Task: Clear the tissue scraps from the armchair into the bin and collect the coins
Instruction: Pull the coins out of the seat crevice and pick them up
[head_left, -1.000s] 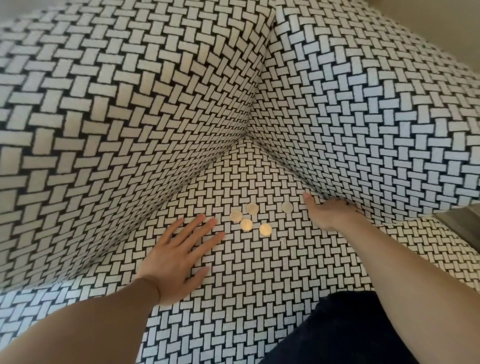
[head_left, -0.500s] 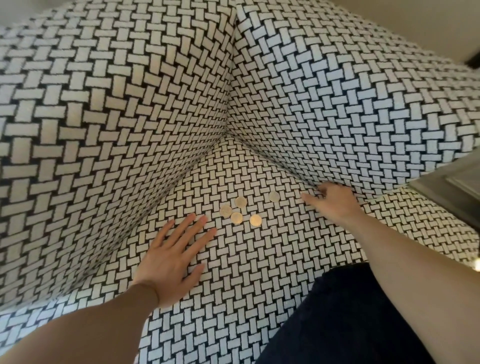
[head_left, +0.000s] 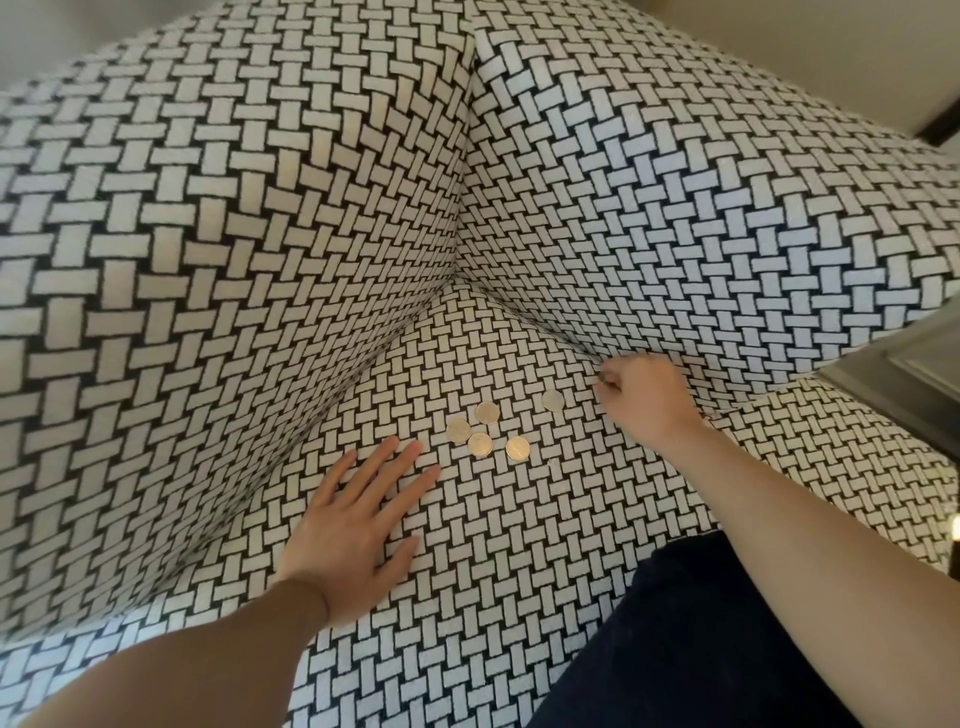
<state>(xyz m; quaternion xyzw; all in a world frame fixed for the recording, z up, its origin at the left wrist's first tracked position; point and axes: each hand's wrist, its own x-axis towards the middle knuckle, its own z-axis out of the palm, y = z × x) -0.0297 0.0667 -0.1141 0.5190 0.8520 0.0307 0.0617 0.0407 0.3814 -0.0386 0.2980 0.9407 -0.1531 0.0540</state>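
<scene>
Right hand (head_left: 644, 400): fingers curled in at the seat crease of the black-and-white basket-weave fabric armchair (head_left: 260, 260). Fingertips mostly hidden, so can't tell if they've got anything. One pale round metal coin (head_left: 552, 400) sits just left of it, not touching. Four round gold-coloured metal coins (head_left: 480, 445) are clustered between the hands. Left hand (head_left: 358, 525) is flat on the seat, fingers straight and spread, holding nothing, tips near the cluster.

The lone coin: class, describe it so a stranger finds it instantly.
Find the armchair's woven black-and-white seat. On it, a cluster of four coins lies beyond the left hand. The lone coin sits apart, paler, nearest the right hand.
</scene>
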